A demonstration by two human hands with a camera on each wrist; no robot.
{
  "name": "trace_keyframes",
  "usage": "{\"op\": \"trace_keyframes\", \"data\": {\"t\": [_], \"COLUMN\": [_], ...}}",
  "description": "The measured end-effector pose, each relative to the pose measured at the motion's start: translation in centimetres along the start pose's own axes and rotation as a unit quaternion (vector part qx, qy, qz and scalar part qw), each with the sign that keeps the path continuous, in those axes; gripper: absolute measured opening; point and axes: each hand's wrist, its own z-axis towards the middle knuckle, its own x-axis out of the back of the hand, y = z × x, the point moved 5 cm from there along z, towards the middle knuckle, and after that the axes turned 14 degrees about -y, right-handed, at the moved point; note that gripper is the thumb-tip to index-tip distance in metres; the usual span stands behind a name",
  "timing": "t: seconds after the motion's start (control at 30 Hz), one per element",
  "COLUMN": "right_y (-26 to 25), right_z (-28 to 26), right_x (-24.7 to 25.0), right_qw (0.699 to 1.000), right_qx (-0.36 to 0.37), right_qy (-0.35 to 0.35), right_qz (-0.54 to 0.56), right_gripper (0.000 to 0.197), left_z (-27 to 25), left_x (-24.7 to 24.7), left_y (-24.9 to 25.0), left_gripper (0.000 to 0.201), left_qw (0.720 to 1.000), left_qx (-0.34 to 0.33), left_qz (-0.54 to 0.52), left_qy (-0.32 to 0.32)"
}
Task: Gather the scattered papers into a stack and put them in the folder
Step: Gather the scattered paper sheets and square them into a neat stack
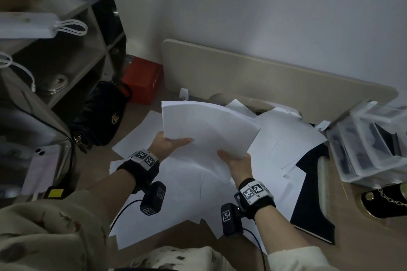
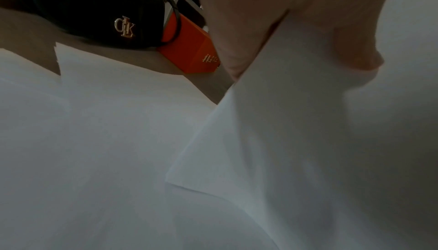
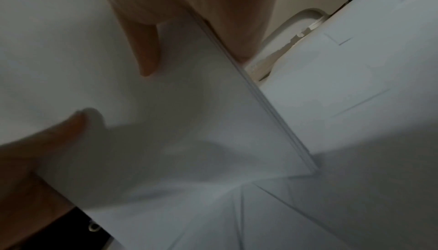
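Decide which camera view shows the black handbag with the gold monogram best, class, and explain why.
The head view: the black handbag appears whole, lying on the desk beside the red box. The left wrist view shows only part of it, though its monogram is sharper. The right wrist view shows none of it, only paper.

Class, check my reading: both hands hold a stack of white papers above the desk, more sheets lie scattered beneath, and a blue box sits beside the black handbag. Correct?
One detail is wrong: the box beside the black handbag is red-orange, not blue, as the head view shows. The rest stands: the left hand and right hand hold the stack above scattered sheets.
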Motion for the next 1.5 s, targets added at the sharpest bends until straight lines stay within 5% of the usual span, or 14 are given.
{"op": "trace_keyframes", "data": {"t": [0.13, 0.3, 0.43, 0.6, 0.73, 0.83, 0.97, 1.1, 1.33, 1.5], "right_y": [1.8, 1.0, 0.1, 0.1, 1.1, 1.3, 2.8, 5.0, 6.7, 7.3], "right_z": [-0.1, 0.0, 0.2, 0.2, 0.1, 0.1, 0.1, 0.3, 2.0, 2.5], "right_x": [0.1, -0.2, -0.4, -0.8, -1.7, -2.7, -4.1, -5.9, -4.1, -4.7], "right_qw": [0.999, 0.999, 0.998, 0.995, 0.992, 0.986, 0.971, 0.938, 0.935, 0.942], "right_qx": [-0.044, -0.031, 0.002, -0.019, -0.048, -0.066, -0.166, -0.261, -0.253, -0.275], "right_qy": [0.007, 0.033, 0.009, -0.041, -0.066, -0.083, -0.13, -0.187, -0.014, 0.005], "right_qz": [-0.011, -0.024, -0.059, -0.09, -0.094, -0.126, -0.112, -0.128, -0.249, -0.191], "right_gripper": [0.018, 0.02, 0.018, 0.017, 0.031, 0.022, 0.028, 0.021, 0.054, 0.064], "left_z": [-0.1, -0.5, -0.8, -1.5, -2.1, -2.6, -3.2, -3.1, -2.1, -1.2], "left_x": [-0.1, -0.1, 0.5, 0.5, 2.0, 4.4, 8.7, 11.1, 12.6, 13.0], "left_y": [-1.3, -1.5, -1.3, -1.5, -3.3, -4.5, -5.5, -5.9, -7.6, -8.4], "left_gripper": [0.04, 0.05, 0.059, 0.012, 0.03, 0.032, 0.048, 0.059, 0.038, 0.039], "left_qw": [0.999, 0.999, 0.996, 0.988, 0.988, 0.985, 0.976, 0.966, 0.923, 0.911], "left_qx": [0.045, 0.05, 0.062, 0.11, 0.139, 0.16, 0.187, 0.223, 0.299, 0.315], "left_qz": [0.013, 0.005, 0.029, 0.038, 0.05, 0.061, 0.077, 0.11, 0.233, 0.264], "left_qy": [-0.026, -0.011, -0.058, -0.102, -0.051, 0.008, 0.078, 0.071, 0.066, 0.034]}}
